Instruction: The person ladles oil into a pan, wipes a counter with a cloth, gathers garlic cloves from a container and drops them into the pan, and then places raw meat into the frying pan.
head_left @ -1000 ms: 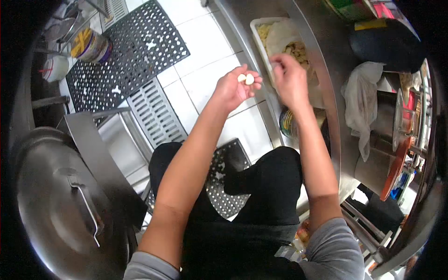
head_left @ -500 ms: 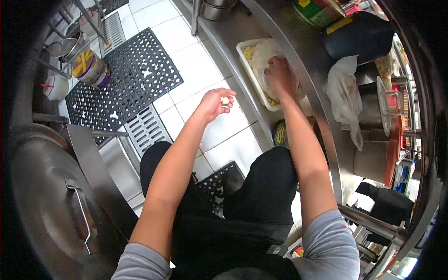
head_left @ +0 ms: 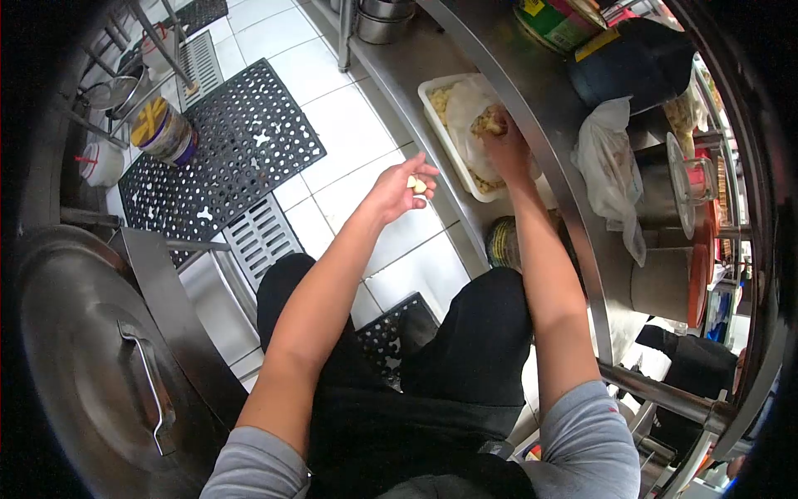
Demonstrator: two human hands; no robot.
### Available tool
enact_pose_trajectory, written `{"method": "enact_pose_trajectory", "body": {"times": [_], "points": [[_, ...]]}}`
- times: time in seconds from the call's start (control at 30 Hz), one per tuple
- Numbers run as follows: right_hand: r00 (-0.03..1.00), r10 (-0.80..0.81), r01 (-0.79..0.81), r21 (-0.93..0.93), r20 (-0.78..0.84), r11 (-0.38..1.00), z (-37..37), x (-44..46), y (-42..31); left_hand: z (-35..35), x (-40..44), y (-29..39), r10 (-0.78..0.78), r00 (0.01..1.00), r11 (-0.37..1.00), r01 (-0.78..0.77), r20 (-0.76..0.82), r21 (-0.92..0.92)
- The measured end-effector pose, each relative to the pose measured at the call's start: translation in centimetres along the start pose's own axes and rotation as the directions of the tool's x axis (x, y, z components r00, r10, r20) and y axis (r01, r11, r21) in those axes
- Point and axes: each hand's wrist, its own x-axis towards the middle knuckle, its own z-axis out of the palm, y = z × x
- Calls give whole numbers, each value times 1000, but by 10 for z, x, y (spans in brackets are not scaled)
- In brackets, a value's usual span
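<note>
Cloves (head_left: pixel 416 185), pale and maybe garlic, sit in our left hand (head_left: pixel 395 193). Its fingers are partly curled around them, and it is just beside the long left edge of a white tub (head_left: pixel 450 146). Our right hand (head_left: pixel 510 151) is over the tub, its fingers bent and touching a brownish clump (head_left: pixel 490 122). We cannot tell if they grip it. A pale sheet (head_left: pixel 468 103) lies under the clump, and small pale bits (head_left: pixel 439 101) fill the tub's top left corner. We think the pale bits are bare and the brownish ones may have skins on, so only part looks clean. The tub sits on a metal shelf (head_left: pixel 407 75), near its left edge. A striped can (head_left: pixel 501 241) is just below the tub's bottom end.
</note>
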Motion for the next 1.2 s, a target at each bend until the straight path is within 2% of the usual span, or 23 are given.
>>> {"method": "enact_pose_trajectory", "body": {"times": [0.1,0.2,0.23,0.33,0.37,0.43,0.47,0.53,0.57,0.63,0.7,0.77,0.83,0.93,1.03,1.13,1.2], "points": [[943,287,-302,68,170,951,-17,-3,-26,14,-1,2,-15,1000,999,15,11,-32],[936,38,-172,363,349,916,-9,-18,-38,22,0,4,-24,999,994,27,29,-105],[879,-26,-148,324,477,935,-13,-22,-50,21,3,3,-19,999,990,24,32,-140],[747,-215,135,173,629,976,-18,-34,-85,17,18,-3,21,999,983,-16,27,-185],[738,-235,176,155,633,972,-17,-31,-85,12,22,-5,24,999,983,-16,45,-180],[853,-91,12,156,514,988,-18,-23,-75,-2,28,-8,20,993,977,6,120,-214],[891,-15,-68,167,453,984,-19,-15,-66,-3,27,-5,25,995,982,-7,95,-189],[930,246,-253,-9,274,967,-17,10,-33,0,22,-2,28,998,990,-21,49,-137],[973,134,-113,-117,190,987,-6,23,4,-3,22,-2,36,997,984,-23,72,-177],[989,-136,148,-354,59,923,24,36,71,-3,22,-3,64,995,980,-49,72,-193],[984,119,-91,-192,136,977,9,29,15,-7,22,-1,96,992,977,-79,79,-197],[984,102,-71,-202,148,977,11,27,3,-11,20,-3,114,989,977,-94,97,-191],[979,-182,202,-387,90,900,22,27,33,-9,17,0,109,990,982,-93,93,-162],[984,-82,117,-233,156,965,19,19,28,-9,18,-4,95,991,988,-82,91,-129],[977,-161,196,-304,139,932,16,17,13,-2,13,-4,106,992,991,-100,69,-91],[978,-183,202,-255,96,946,16,12,4,3,11,-4,100,993,994,-97,68,-55],[988,-75,101,-201,134,974,14,11,-4,0,14,-6,88,994,996,-86,68,-23]]}}
